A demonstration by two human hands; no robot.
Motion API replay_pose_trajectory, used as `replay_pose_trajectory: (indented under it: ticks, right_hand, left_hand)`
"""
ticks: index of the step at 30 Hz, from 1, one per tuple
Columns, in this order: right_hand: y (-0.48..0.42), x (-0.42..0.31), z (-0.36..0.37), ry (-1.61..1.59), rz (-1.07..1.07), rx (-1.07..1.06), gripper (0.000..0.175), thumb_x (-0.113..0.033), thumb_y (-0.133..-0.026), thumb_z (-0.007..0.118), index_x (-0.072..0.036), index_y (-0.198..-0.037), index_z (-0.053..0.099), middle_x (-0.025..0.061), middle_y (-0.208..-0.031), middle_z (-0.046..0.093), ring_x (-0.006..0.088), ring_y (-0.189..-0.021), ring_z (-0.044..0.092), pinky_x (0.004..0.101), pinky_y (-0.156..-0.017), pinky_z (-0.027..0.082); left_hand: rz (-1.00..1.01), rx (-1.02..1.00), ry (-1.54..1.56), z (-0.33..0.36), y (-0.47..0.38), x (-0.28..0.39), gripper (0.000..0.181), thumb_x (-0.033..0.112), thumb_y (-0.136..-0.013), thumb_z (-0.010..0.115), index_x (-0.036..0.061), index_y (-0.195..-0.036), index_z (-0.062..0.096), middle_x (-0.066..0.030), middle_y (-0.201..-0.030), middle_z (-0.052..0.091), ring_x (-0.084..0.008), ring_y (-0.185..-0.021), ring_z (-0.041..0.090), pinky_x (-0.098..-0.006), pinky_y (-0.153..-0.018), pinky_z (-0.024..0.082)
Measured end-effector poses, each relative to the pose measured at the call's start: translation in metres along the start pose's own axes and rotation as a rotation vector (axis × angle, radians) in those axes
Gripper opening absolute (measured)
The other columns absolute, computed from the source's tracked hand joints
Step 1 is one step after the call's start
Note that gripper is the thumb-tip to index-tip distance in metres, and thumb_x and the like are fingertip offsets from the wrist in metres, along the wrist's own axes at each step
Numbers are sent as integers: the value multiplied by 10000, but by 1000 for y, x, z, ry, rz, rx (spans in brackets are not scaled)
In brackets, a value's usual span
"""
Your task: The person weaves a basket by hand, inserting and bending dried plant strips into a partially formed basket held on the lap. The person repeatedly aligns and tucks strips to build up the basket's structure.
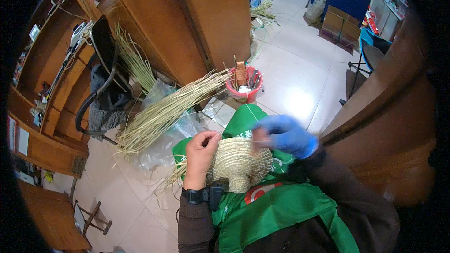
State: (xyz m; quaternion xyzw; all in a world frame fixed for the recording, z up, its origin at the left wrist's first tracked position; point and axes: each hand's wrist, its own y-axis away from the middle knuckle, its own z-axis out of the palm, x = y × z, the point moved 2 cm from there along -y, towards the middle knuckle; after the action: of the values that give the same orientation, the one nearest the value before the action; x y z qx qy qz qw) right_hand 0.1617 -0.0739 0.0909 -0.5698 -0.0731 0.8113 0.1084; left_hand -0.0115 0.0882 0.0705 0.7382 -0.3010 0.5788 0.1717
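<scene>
A coiled straw piece with a domed knob (240,163) rests on the green apron (274,207) over my lap. At its upper left edge, my left hand (201,153), bare and with a black band at the wrist, pinches a thin strand between thumb and forefinger. Over the piece's upper right edge is my right hand (286,135) in a blue glove, blurred, its fingertips bent inward; whether it holds something cannot be told. Loose straw ends (177,174) stick out left of my left wrist.
A long bundle of straw (172,112) lies on a clear plastic bag (154,154) to the left. Beyond my knees stands a red bucket (242,96) with tools in it. Wooden cabinet panels rise ahead (225,17) and at right (390,130). A black chair (102,88) stands at left.
</scene>
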Motion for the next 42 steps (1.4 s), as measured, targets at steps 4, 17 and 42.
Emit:
replay_pose_trajectory:
  ticks: [4, 17, 42]
  right_hand:
    - [13, -64, -35, -453, -372, -494, 119, -110, -833, 579, -24, -750, 575, 82, -657, 587, 115, -480, 529, 242, -419, 413]
    - [-64, 16, 13, 748, 113, 37, 159, -137, -812, 611, -10, -907, 612, 95, -812, 646, 156, -771, 610, 288, -714, 484]
    - [-69, 32, 12, 841, -123, 102, 232, -306, -776, 640, -103, -880, 685, 136, -707, 627, 289, -653, 616, 350, -586, 477]
  left_hand:
    - [45, -17, -46, -3, 1, 0, 90, 44, -791, 655, -3, -867, 646, -11, -811, 627, -77, -736, 552, -205, -675, 437]
    - [-49, -4, 42, 1, 6, 10, 85, 32, -799, 647, -13, -871, 647, -31, -825, 648, -80, -733, 568, -201, -667, 447]
    - [-69, -22, 106, 5, 2, 8, 196, 0, -784, 650, -12, -977, 616, -27, -836, 630, -78, -739, 569, -206, -677, 453]
